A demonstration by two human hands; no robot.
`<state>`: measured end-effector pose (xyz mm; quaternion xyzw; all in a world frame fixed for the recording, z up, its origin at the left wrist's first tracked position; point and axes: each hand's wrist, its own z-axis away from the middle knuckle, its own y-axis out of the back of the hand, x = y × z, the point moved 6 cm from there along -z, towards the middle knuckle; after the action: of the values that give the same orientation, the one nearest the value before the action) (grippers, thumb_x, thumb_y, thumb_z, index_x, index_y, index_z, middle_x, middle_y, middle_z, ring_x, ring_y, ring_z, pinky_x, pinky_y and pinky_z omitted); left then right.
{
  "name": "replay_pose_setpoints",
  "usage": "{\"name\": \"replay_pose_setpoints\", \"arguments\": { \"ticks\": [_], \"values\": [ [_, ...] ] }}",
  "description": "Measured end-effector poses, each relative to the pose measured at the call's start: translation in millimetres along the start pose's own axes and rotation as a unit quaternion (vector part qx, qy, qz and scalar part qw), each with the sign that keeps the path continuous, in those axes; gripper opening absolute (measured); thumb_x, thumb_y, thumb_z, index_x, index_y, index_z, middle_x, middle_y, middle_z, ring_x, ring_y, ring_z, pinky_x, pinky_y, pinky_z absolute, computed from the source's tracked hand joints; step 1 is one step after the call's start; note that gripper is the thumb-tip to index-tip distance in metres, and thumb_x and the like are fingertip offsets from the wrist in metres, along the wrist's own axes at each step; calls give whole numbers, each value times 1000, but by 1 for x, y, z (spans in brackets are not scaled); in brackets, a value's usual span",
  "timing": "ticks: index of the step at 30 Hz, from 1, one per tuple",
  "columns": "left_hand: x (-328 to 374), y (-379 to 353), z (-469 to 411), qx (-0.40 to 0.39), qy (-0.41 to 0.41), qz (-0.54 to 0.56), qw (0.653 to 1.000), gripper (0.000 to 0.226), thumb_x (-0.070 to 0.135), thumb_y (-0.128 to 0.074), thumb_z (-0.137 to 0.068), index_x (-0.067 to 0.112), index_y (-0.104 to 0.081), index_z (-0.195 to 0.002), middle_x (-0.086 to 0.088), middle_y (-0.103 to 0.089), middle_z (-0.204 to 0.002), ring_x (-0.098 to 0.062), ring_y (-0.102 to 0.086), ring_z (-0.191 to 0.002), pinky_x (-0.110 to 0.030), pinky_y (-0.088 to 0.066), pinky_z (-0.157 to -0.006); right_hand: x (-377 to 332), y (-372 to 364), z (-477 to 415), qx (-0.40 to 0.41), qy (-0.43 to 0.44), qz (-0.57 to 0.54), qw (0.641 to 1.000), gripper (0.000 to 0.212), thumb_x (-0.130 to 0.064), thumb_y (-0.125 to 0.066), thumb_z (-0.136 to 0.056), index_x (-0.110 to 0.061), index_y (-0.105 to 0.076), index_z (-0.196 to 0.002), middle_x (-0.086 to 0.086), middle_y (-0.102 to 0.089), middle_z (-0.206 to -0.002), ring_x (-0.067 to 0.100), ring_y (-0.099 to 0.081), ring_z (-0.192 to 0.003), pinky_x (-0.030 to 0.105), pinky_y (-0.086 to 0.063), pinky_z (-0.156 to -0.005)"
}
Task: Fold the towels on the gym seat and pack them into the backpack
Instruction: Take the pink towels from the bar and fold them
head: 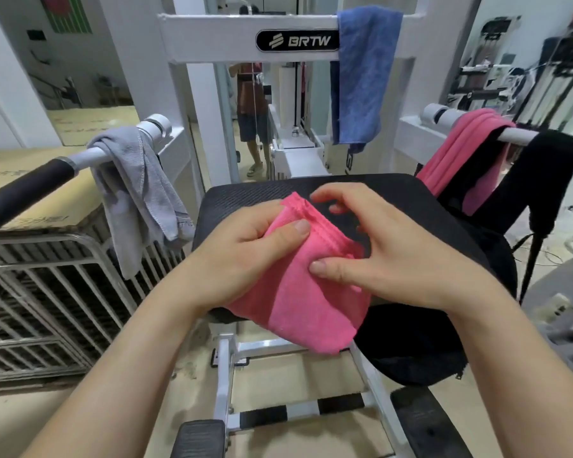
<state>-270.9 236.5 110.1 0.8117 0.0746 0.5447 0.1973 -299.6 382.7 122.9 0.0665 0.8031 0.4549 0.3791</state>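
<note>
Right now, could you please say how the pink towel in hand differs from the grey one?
The pink towel is folded, the grey towel bunched. Left hand and right hand hold the pink towel on the seat; the grey towel hangs untouched from a handlebar. Neither's packed.

A mirror [245,133] is standing behind the white BRTW frame [212,41]; a metal rack [47,292] is lying left of it, beige floor [278,368] spreading beneath.

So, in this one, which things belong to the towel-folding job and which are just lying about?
Job: pink towel, held by the left hand and right hand; seat; backpack; grey towel, blue towel and second pink towel, draped on the machine.
Lying about: metal rack; cardboard; gym gear behind.
</note>
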Motion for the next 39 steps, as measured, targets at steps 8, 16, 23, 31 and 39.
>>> {"name": "replay_pose_setpoints", "arguments": {
  "ticks": [8, 16, 23, 31, 39],
  "values": [
    [-6, -58, 7, -61, 26, -36, 997, 57, 67, -62, -73, 13, -73, -86, -12, -70, -87, -33, -64, -81, -54, -52, -75, 37, 9, 63, 9, -118, -201, 972, 29, -34, -66, -86, -9, -70, -100, 15, -69, -91, 17, -62, -80, 44, -50, -76],
    [-67, -152, 21, -154, 149, 36, 976, 42, 52, -78, -70, 12, -70, -67, 1, -61, -65, -7, -55, -62, -26, -43, -62, 94, 31, 150, 48, -178, 63, 981, 19, -42, -41, -98, -24, -44, -92, -7, -56, -70, 12, -56, -66, 38, -46, -64],
    [-133, -243, -16, -34, 281, 60, 957, 36, 15, -87, -66, 9, -52, -69, -5, -55, -62, -17, -54, -58, -33, -45, -57, 209, 18, 193, -43, -330, -72, 940, 51, -43, -83, -67, -29, -56, -108, -16, -65, -95, 0, -61, -89, 27, -51, -79],
    [-251, -284, -40, -46, 327, -355, 875, 61, 5, -55, -80, 31, -45, -135, -11, -46, -123, -32, -42, -119, -36, -41, -94, 334, 24, 172, 6, -325, -52, 944, 11, -23, -55, -91, -17, -54, -100, 0, -64, -87, 21, -62, -84, 38, -49, -78],
    [-282, -328, -55, -313, 201, -575, 729, 49, 3, -54, -81, 27, -55, -124, 0, -38, -150, -22, -14, -147, -54, 16, -112, 403, 20, 156, -39, -305, 3, 952, 29, -11, -41, -93, -25, -46, -118, 5, -65, -86, 25, -63, -78, 44, -52, -77]
  ]
}}
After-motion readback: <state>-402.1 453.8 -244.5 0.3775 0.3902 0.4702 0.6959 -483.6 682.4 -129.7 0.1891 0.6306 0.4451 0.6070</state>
